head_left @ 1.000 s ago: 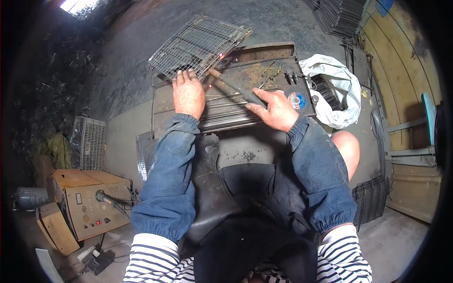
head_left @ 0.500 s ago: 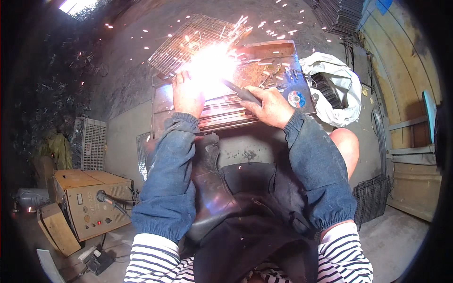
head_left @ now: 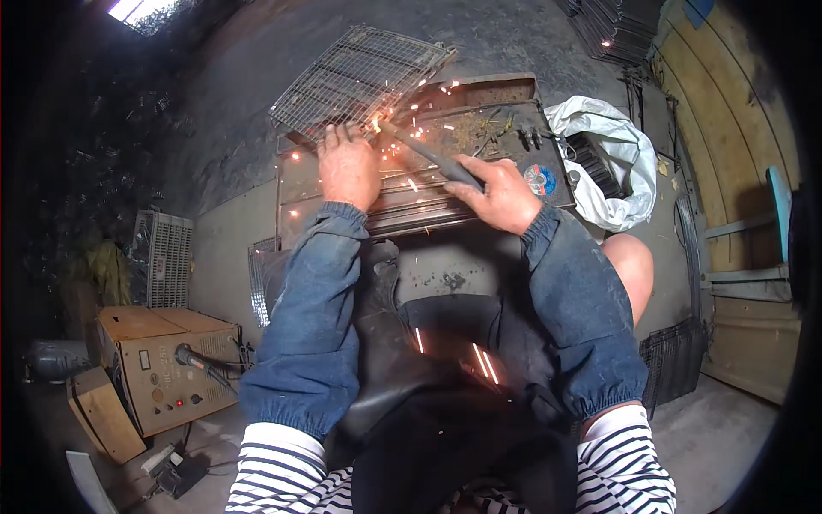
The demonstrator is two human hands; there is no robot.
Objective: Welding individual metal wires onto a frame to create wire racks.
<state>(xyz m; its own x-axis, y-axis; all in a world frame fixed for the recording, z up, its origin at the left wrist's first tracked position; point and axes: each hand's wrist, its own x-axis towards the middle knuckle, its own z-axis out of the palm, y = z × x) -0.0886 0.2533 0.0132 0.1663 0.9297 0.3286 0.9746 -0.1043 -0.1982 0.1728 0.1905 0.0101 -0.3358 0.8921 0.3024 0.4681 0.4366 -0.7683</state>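
Observation:
My right hand (head_left: 499, 194) is wrapped round a dark welding torch (head_left: 428, 154), its tip pointing far left. Orange sparks (head_left: 379, 124) scatter at the tip, close to the near corner of a wire mesh panel (head_left: 360, 73). Just left of the tip, my left hand (head_left: 349, 171) lies palm down with fingers stretched over the metal work; what lies beneath the palm is hidden. Both hands are over a low metal bench (head_left: 479, 92), with long metal bars (head_left: 411, 214) along its near side.
A cutting disc (head_left: 539, 180) and small metal pieces (head_left: 529, 137) lie on the bench's right part. Beside it stands a white sack (head_left: 638, 193) holding dark metal parts. At lower left are a welding machine (head_left: 175, 377) and a crate (head_left: 163, 261). Stacked mesh panels (head_left: 612, 30) stand far right.
The bright welding glare has gone, leaving scattered sparks and a small glow at the torch tip. My hands have shifted slightly to the right. The mesh panel shows clearly now.

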